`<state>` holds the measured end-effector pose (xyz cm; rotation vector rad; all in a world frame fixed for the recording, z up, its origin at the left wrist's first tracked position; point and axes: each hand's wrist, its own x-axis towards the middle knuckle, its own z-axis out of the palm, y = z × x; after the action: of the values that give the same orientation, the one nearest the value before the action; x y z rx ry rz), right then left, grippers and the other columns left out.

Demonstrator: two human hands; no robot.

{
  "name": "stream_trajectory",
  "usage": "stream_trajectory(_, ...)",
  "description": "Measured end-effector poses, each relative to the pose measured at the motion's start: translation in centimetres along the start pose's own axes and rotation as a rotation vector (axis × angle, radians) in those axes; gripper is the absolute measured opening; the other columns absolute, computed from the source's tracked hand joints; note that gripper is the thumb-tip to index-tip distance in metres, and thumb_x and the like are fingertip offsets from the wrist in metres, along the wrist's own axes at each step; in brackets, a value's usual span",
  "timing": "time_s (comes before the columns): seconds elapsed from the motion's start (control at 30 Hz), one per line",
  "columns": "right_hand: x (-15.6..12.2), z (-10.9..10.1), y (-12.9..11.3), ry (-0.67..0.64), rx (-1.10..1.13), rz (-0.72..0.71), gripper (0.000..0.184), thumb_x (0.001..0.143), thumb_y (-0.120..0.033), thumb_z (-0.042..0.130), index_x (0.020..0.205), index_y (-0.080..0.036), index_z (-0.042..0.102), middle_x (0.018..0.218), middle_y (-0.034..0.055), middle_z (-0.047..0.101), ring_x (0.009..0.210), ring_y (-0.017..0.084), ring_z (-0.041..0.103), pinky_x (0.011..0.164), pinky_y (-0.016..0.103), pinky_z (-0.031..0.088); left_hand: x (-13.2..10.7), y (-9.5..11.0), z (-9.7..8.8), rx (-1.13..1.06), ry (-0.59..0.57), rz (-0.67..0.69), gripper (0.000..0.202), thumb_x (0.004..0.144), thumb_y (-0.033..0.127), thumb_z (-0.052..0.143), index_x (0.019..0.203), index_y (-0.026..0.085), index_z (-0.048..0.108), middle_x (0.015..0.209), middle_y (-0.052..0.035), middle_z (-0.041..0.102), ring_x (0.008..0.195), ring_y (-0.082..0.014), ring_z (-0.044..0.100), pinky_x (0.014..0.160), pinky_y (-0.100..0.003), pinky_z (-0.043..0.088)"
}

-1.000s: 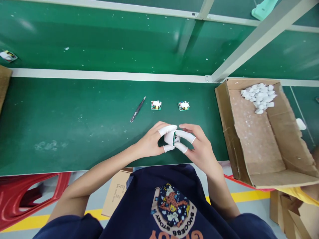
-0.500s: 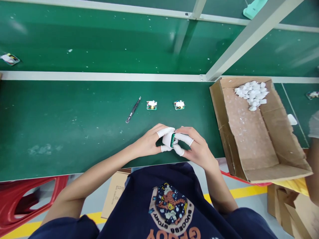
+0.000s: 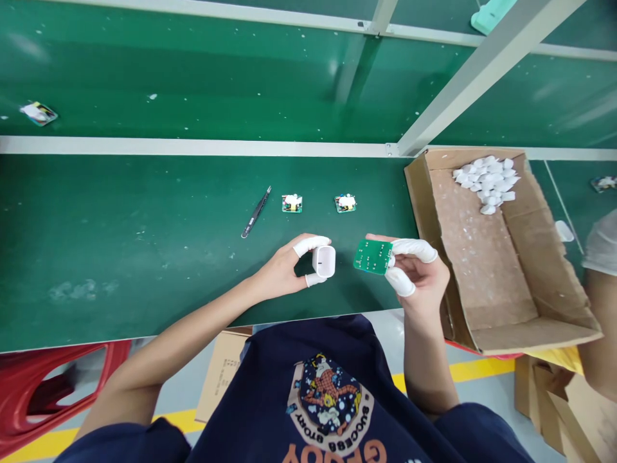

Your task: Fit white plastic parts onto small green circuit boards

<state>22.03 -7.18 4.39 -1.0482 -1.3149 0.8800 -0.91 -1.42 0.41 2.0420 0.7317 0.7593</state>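
Between thumb and fingers, my left hand (image 3: 292,265) grips a small white plastic housing (image 3: 324,262), its hollow end turned to the right. My right hand (image 3: 418,273) pinches a green circuit board (image 3: 373,256) by its right edge, solder side facing up. A gap of bare bench separates the board from the housing. White finger cots cover the gripping fingers on both hands. Beyond them lie two populated circuit boards, one on the left (image 3: 292,203) and one on the right (image 3: 346,203). Black tweezers (image 3: 256,212) rest to the left of these boards.
A cardboard box (image 3: 496,270) on the right holds a pile of small white pieces (image 3: 488,182). A metal rail (image 3: 202,147) runs along the back of the green bench (image 3: 120,244). Another board (image 3: 38,113) lies beyond it. Another person's arm (image 3: 600,308) shows at the right edge.
My right hand has moved right with the circuit board, which is now out of the white housing and shows its solder side. The left hand still holds the housing in nearly the same place.
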Motion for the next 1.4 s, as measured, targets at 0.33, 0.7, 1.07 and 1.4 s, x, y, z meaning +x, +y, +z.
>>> stream_trajectory(0.33, -0.1, 2.3, 0.8, -0.106, -0.304, -0.045, 0.026, 0.081, -0.019, 0.067, 0.106, -0.023, 0.058, 0.109, 0.0075, 0.065, 0.088, 0.019, 0.065, 0.081, 0.038, 0.054, 0.0, -0.7, 0.6, 0.234, 0.001, 0.003, 0.075, 0.076, 0.038, 0.074, 0.139, 0.022, 0.037, 0.131, -0.0142, 0.051, 0.132, -0.0325, 0.035, 0.105, -0.056, 0.034)
stream_trajectory(0.7, 0.5, 5.4, 0.0, -0.102, -0.416, -0.282, 0.027, 0.086, -0.033, 0.066, 0.110, -0.025, 0.059, 0.095, 0.0060, 0.062, 0.086, 0.021, 0.059, 0.072, 0.037, 0.053, -0.3, 0.3, 0.4, -0.428, 0.082, -0.015, 0.057, 0.077, 0.038, 0.073, 0.130, 0.028, 0.054, 0.116, -0.0080, 0.064, 0.104, -0.0226, 0.061, 0.090, -0.036, 0.049)
stream_trajectory(1.07, 0.4, 4.8, -0.3, -0.242, -0.562, -0.393, 0.058, 0.080, -0.031, 0.072, 0.131, -0.026, 0.045, 0.119, 0.0103, 0.051, 0.106, 0.024, 0.053, 0.085, 0.041, 0.051, 0.2, 0.9, -0.6, -0.679, 0.115, -0.130, 0.049, 0.065, 0.029, 0.082, 0.110, 0.020, 0.066, 0.098, -0.0069, 0.071, 0.093, -0.0215, 0.067, 0.087, -0.032, 0.052)
stream_trajectory(1.4, 0.4, 4.7, 0.0, -0.180, -0.627, -0.498, 0.040, 0.084, -0.031, 0.068, 0.121, -0.027, 0.051, 0.110, 0.0083, 0.055, 0.101, 0.022, 0.056, 0.079, 0.037, 0.053, 0.1, 0.6, -0.7, -0.658, 0.091, -0.158, 0.047, 0.066, 0.028, 0.082, 0.109, 0.018, 0.066, 0.102, -0.0089, 0.071, 0.099, -0.0239, 0.066, 0.089, -0.033, 0.052)
